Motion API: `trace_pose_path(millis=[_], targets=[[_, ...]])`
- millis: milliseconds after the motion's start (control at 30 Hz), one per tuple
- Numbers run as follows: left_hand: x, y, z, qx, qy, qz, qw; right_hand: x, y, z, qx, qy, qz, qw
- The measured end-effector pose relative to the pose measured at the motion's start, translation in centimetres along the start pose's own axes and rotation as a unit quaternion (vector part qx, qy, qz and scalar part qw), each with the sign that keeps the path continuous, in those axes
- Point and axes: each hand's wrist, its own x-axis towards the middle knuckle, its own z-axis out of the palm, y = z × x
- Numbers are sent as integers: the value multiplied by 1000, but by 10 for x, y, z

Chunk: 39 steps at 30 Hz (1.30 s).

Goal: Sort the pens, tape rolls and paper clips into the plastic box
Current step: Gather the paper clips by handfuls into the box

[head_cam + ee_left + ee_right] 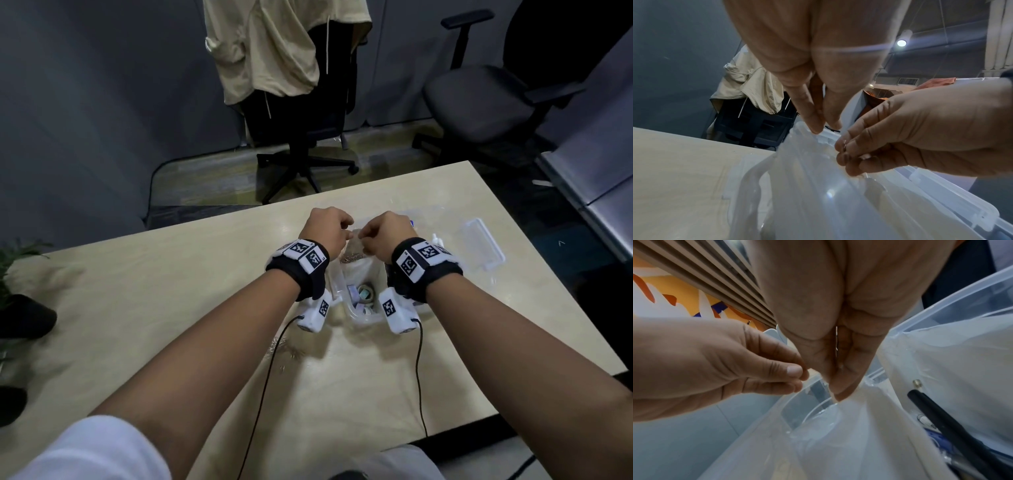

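A small clear plastic bag of paper clips hangs over the clear plastic box. My left hand and right hand each pinch its top edge, knuckles close together. In the left wrist view the left fingertips pinch the bag and the right hand pinches it beside them. The right wrist view shows the right fingertips on the bag's corner, the left hand close by. Tape rolls lie in the box. A black pen lies in the box too.
The box lid lies on the table to the right of the box. A few loose paper clips lie on the table under my left forearm. Two office chairs stand beyond the far table edge. A plant sits at the left.
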Motion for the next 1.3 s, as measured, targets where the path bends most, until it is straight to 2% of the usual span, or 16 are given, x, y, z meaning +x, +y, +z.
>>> trace_pose_path(millis=[300, 467, 567, 667, 733, 833, 933, 1033, 1300], targets=[[-2, -5, -18, -15, 38, 11, 999, -11, -19, -9, 15, 52, -32, 998], [-28, -53, -40, -30, 76, -25, 996, -52, -57, 3, 64, 55, -103, 991], [-54, -104, -35, 26, 38, -60, 997, -81, -73, 31, 88, -11, -152, 984], [-85, -154, -14, 108, -47, -85, 989, -103, -78, 72, 47, -88, -197, 975], [-108, -183, 1, 137, -100, -98, 981, -108, -69, 105, -7, -156, -198, 968], [-137, -209, 21, 181, -143, -103, 968, -109, -38, 151, -138, -231, -171, 948], [-160, -220, 40, 192, -180, -97, 960, -113, -1, 177, -232, -257, -126, 930], [-175, -219, 58, 184, -192, -82, 960, -120, 26, 189, -271, -277, -83, 918], [-190, -197, 85, 149, -209, -52, 965, -134, 32, 201, -257, -292, -160, 908]])
